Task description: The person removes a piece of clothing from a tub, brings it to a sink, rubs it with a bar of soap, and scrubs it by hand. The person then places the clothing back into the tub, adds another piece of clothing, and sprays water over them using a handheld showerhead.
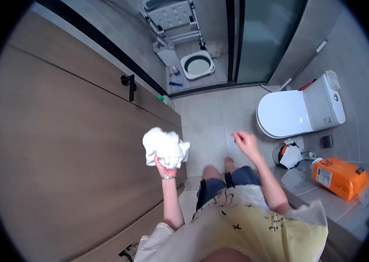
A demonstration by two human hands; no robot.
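A crumpled white cloth (165,147) is bunched up in my left hand (164,169), in front of the brown wooden door. The fingers are mostly hidden beneath the cloth, and a bracelet circles the wrist. My right hand (244,143) hangs over the tiled floor (202,113) with its fingers curled together. Whatever it may hold is too small to make out. The closed white toilet (282,114) is to the right of that hand.
The wooden door (71,144) with a black handle (131,87) fills the left side. Beyond the shower frame are a folding seat (173,17) and a white basin (187,75). An orange package (341,179) and a waste bin (277,154) stand at the right.
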